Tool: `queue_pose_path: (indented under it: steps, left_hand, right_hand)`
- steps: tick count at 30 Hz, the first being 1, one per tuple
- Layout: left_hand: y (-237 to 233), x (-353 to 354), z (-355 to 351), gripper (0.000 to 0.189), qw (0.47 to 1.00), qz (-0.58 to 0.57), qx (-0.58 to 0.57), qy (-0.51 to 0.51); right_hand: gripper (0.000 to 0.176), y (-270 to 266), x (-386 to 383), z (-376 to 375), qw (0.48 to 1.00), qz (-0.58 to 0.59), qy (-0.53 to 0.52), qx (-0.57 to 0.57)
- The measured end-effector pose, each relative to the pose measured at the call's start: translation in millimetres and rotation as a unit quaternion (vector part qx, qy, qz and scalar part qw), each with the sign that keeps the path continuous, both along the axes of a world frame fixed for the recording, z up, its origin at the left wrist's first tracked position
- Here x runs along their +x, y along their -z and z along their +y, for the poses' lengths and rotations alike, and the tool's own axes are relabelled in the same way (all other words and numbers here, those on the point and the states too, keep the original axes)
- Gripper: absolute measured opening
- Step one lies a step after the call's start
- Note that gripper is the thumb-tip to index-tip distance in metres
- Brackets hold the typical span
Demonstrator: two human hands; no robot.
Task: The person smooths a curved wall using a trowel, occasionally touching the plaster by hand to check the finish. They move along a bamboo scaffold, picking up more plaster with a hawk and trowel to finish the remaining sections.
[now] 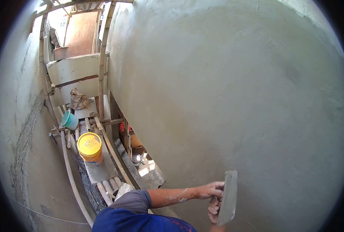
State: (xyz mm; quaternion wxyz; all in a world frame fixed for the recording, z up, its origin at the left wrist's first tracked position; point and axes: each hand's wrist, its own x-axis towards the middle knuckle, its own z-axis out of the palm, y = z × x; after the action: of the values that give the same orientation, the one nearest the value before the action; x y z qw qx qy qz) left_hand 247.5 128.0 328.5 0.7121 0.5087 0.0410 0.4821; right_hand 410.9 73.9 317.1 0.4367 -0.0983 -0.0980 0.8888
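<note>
A long, flat plastering float (pixel 228 199), coated in grey mortar, stands nearly upright in front of the wet grey wall (pixel 234 96). My right hand (pixel 213 210) comes up from the bottom edge, its fingers wrapped behind the float where the handle is mostly hidden. Just above it, my left hand (pixel 211 190) is closed at the float's near side, with the fingertips partly covered by the blade. Splashes of mortar mark my left forearm, which reaches across from a grey and blue sleeve.
Bamboo poles (pixel 69 170) and boards form a scaffold at left. On it stand a yellow lidded bucket (pixel 89 149), a teal bucket (pixel 70 120) and a crumpled brown sack (pixel 78 99). A gap below the wall shows a lower floor (pixel 147 168). Another wall (pixel 17 116) rises at far left.
</note>
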Motion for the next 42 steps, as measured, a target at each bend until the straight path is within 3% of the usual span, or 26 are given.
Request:
queue_pose_path:
  steps: [1,3,4,5,6,7,8,10,11,12,14,18,24,27,31,34,35,37,38,41,42]
  left_hand:
    - [-17.6,-2.9,1.9,0.021,0.999,0.004,-0.006,-0.044]
    - [-34.0,-21.3,28.9,0.019,0.988,0.044,0.026,-0.147]
    - [-60.9,-35.9,32.0,0.022,0.97,0.063,0.049,-0.23]
    - [-83.2,-50.9,37.9,0.029,0.947,0.079,0.073,-0.303]
    - [-101.6,-66.5,50.5,0.037,0.902,0.109,0.12,-0.399]
    - [-116.3,-81.5,66.6,0.052,0.807,0.165,0.197,-0.532]
    - [-146.6,-96.2,68.4,0.066,0.752,0.205,0.195,-0.596]
    - [-189.9,-117.2,89.6,0.068,0.577,0.23,0.257,-0.741]
    - [-200.7,-126.4,107.0,0.067,0.523,0.247,0.276,-0.768]
    - [-211.4,-135.7,124.6,0.066,0.465,0.262,0.291,-0.794]
    - [-225.0,-145.6,146.3,0.064,0.437,0.353,0.25,-0.789]
    - [-232.6,-152.6,180.4,0.056,0.388,0.38,0.205,-0.814]
    - [-244.5,-178.3,207.6,0.056,0.359,0.347,0.219,-0.838]
    - [-267.4,-215.5,211.9,0.052,0.33,0.387,0.201,-0.837]
    - [-301.4,-320.6,249.5,0.045,0.373,0.36,0.078,-0.852]
    - [-306.8,-345.5,274.2,0.044,0.393,0.257,0.155,-0.869]
    - [-312.1,-313.9,256.6,0.039,0.463,0.217,0.185,-0.84]
    - [-301.7,-239.3,232.9,0.034,0.491,0.217,0.291,-0.792]
    - [-285.9,-197.0,230.2,0.037,0.413,0.289,0.324,-0.801]
    - [-249.4,-122.3,181.1,0.044,0.41,0.336,0.453,-0.717]
    - [-246.6,-135.8,181.3,0.043,0.373,0.342,0.463,-0.727]
  right_hand:
    - [0.046,-4.7,-1.7,-1.6,1.0,-0.001,-0.017,-0.008]
    - [0.042,28.5,18.6,-2.5,0.99,-0.135,0.007,0.028]
    - [0.041,44.1,29.8,-4.4,0.978,-0.201,0.018,0.046]
    - [0.028,49.4,36.4,-12.5,0.97,-0.239,0.025,0.028]
    - [0.035,71.6,52.4,-18.1,0.965,-0.254,0.025,0.063]
    - [0.047,109.8,73.2,-24.8,0.958,-0.269,0.026,0.097]
    - [0.062,140.2,91.7,-31.7,0.95,-0.283,0.026,0.131]
    - [0.031,170.3,117.0,-41.6,0.924,-0.382,0.026,0.006]
    - [0.017,179.4,123.5,-47.0,0.902,-0.427,0.026,-0.058]
    - [0.015,184.2,127.3,-53.9,0.882,-0.464,0.041,-0.075]
    - [0.013,184.0,134.1,-73.2,0.834,-0.535,0.076,-0.109]
    - [0.016,196.3,153.4,-106.1,0.758,-0.623,0.148,-0.126]
    - [0.015,181.8,119.9,-85.3,0.702,-0.683,0.187,-0.073]
    - [0.015,172.1,99.6,-67.3,0.685,-0.702,0.192,-0.02]
    - [0.015,161.7,76.6,-45.1,0.671,-0.717,0.187,0.035]
    - [0.015,156.0,66.0,-35.3,0.664,-0.723,0.182,0.057]
    - [0.015,155.9,62.9,-32.3,0.662,-0.726,0.178,0.064]
    - [0.015,154.9,56.2,-26.5,0.661,-0.727,0.172,0.073]
    - [0.015,154.9,54.0,-26.1,0.66,-0.728,0.168,0.077]
    - [0.015,152.0,48.3,-24.1,0.659,-0.729,0.16,0.091]
    - [0.014,151.2,46.5,-23.2,0.659,-0.729,0.159,0.096]
